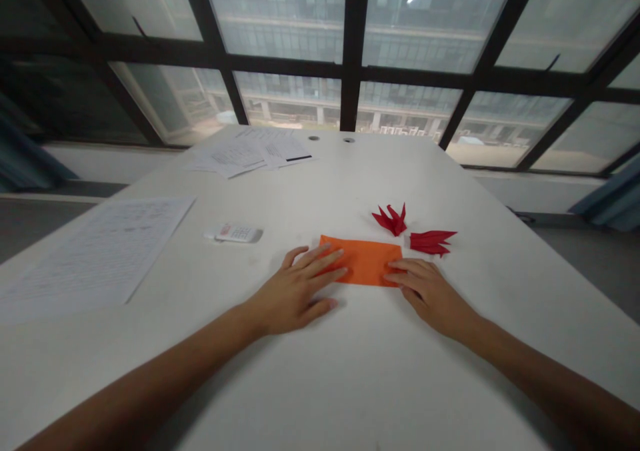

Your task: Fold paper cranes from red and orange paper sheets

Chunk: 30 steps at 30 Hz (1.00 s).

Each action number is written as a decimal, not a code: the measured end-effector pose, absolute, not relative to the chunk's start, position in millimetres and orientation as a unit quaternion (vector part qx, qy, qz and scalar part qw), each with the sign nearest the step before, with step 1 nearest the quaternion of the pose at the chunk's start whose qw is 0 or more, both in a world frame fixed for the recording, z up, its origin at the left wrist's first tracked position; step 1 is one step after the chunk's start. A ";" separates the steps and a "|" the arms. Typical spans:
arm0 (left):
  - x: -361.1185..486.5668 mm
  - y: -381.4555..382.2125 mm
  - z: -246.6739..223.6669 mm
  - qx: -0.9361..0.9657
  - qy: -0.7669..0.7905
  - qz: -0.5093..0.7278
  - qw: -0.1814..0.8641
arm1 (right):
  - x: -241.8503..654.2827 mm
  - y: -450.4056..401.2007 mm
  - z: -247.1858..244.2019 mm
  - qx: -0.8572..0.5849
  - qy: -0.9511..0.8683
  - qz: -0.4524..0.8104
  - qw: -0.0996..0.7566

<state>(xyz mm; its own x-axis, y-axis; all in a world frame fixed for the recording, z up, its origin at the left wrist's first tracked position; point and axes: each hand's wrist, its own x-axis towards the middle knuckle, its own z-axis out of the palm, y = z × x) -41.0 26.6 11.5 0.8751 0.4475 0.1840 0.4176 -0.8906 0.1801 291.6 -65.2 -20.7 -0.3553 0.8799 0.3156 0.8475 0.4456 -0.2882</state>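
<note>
Grip of the left hand (295,292): fingers splayed flat, unclosed. Right hand (433,296): fingertips on the paper's right end; whether pinching cannot be told. White surface (350,378) spans the frame. Printed sheets (100,258), left and upper left. Orange paper rectangle (369,262), centre, beneath both hands. Red folded-paper pieces (431,242), right of centre. White labelled bottle (237,233), left of centre.

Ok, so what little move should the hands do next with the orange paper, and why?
I'd probably smooth the orange paper by sliding the right hand gently along it, with the left hand holding the other end. The left fingers lie across its left end, the right fingertips touch its right end, and the middle is uncovered.
</note>
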 end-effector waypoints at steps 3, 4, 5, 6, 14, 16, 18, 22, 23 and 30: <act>-38.3 27.6 13.9 0.967 0.220 0.079 0.098 | 290.6 -65.9 -19.3 -0.529 -0.823 0.033 0.206; -37.8 28.1 14.0 0.966 0.224 0.080 0.103 | 290.1 -66.1 -18.8 -0.530 -0.822 0.031 0.204; -37.5 28.7 13.8 0.964 0.228 0.085 0.105 | 289.7 -66.4 -18.5 -0.532 -0.822 0.031 0.201; -37.4 29.2 13.3 0.963 0.231 0.089 0.106 | 289.4 -66.6 -18.3 -0.533 -0.822 0.031 0.198; -38.9 32.0 2.6 0.953 0.286 0.065 0.073 | 288.3 -66.1 -18.3 -0.535 -0.821 0.036 0.195; -38.5 31.9 0.6 0.955 0.287 0.052 0.058 | 286.8 -66.9 -15.9 -0.536 -0.820 0.035 0.197; -38.0 30.8 0.4 0.957 0.285 0.048 0.039 | 284.6 -68.4 -12.6 -0.538 -0.818 0.037 0.199; -36.9 23.8 6.9 0.953 0.287 0.093 -0.024 | 280.2 -72.5 -6.5 -0.529 -0.821 0.052 0.209; -36.2 20.9 9.4 0.952 0.280 0.112 -0.044 | 279.3 -73.6 -5.5 -0.519 -0.826 0.057 0.212; -23.7 3.5 13.8 0.968 0.199 0.154 0.019 | 274.4 -80.5 -1.2 -0.425 -0.874 0.088 0.217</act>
<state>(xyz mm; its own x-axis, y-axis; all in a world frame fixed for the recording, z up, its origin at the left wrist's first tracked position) -23.7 3.5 13.8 0.8735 0.3904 0.2907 0.3789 -0.9203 0.0973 274.4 -80.5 -1.2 -0.5439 0.7820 0.3043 0.7058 0.6225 -0.3383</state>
